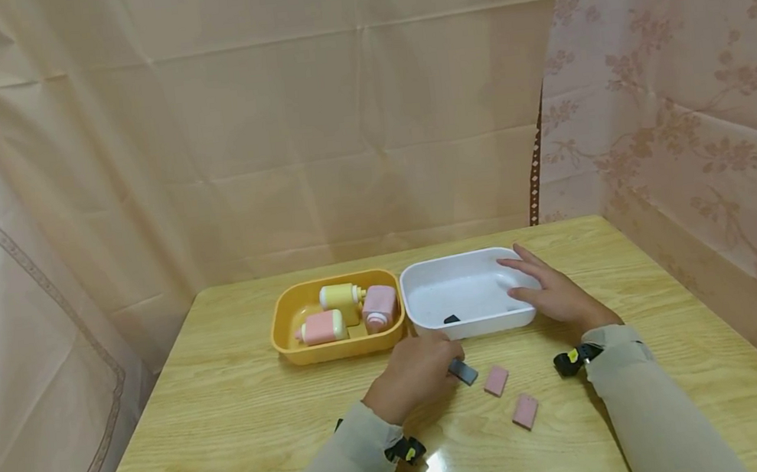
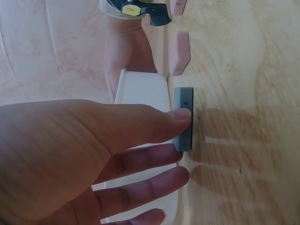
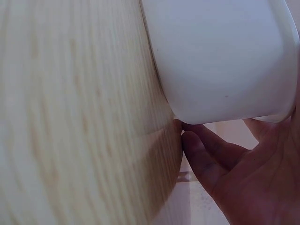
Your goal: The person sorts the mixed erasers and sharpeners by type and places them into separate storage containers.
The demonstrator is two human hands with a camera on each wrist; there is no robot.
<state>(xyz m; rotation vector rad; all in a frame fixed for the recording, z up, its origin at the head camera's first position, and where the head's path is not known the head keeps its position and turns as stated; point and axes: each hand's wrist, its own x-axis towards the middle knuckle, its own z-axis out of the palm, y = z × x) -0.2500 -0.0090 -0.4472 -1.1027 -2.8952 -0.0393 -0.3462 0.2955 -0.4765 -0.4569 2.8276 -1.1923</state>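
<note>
My left hand (image 1: pixel 420 368) pinches a small blue-grey rectangular block (image 2: pixel 183 134) just in front of the white bin (image 1: pixel 478 325). In the left wrist view its thumb lies across the block's face, which has a small dark hole near one end. The other fingers extend behind it, alongside the bin. At the bin's right end is my right hand (image 1: pixel 561 297), its fingers spread over the rim; in the right wrist view fingertips sit low by the bin's lower corner. Two pink blocks (image 1: pixel 496 381) (image 1: pixel 525 411) lie on the table right of the left hand.
A dark piece (image 1: pixel 452 319) lies inside the white bin. Left of it, side by side, stands a yellow bin (image 1: pixel 335 353) with a yellow bottle (image 1: pixel 338 295), a pink bottle (image 1: pixel 321 328) and a lilac bottle (image 1: pixel 380 299). Curtains (image 1: pixel 354 131) hang behind the wooden table (image 1: pixel 230 405).
</note>
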